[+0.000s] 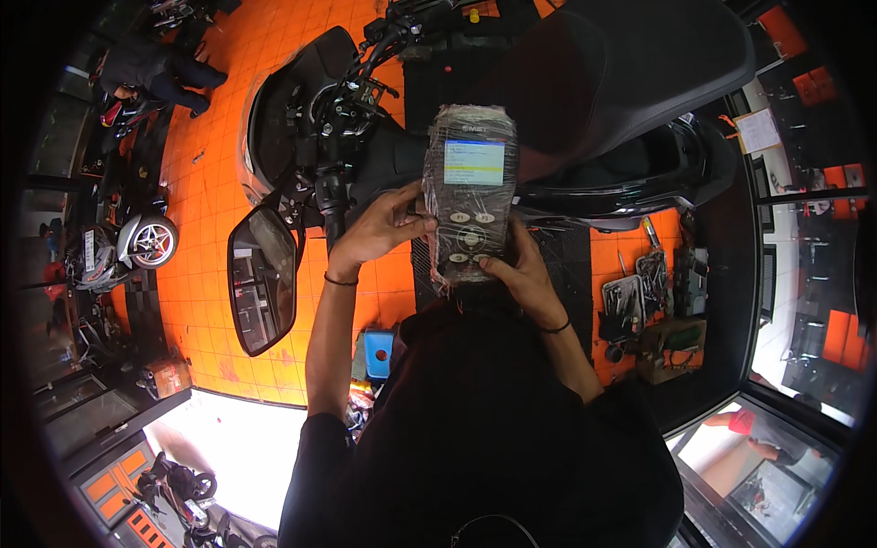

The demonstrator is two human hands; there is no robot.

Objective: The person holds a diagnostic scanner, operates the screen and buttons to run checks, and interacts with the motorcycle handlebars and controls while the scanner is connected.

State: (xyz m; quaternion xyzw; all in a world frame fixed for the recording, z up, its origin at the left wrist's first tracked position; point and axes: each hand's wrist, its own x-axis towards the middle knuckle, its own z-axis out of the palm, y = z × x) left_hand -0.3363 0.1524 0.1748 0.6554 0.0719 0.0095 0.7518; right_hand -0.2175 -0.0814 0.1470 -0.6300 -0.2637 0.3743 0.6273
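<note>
Both hands grasp a handheld diagnostic device, held upright above a black scooter. The left hand grips its left edge; the right hand holds the lower end, thumb on the grey oval buttons. The device is dark, rectangular, wrapped in crinkled clear plastic film, with a lit pale screen. A glossy mirror hangs left, over orange floor tiles.

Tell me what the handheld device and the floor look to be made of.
Handheld device: likely dark plastic, wrapped in clear film, going by the crinkled, shiny creases; lit screen, pale buttons. Both the left hand and right hand hold it. Floor: glazed orange tile, judging by grid joints and sheen.
</note>
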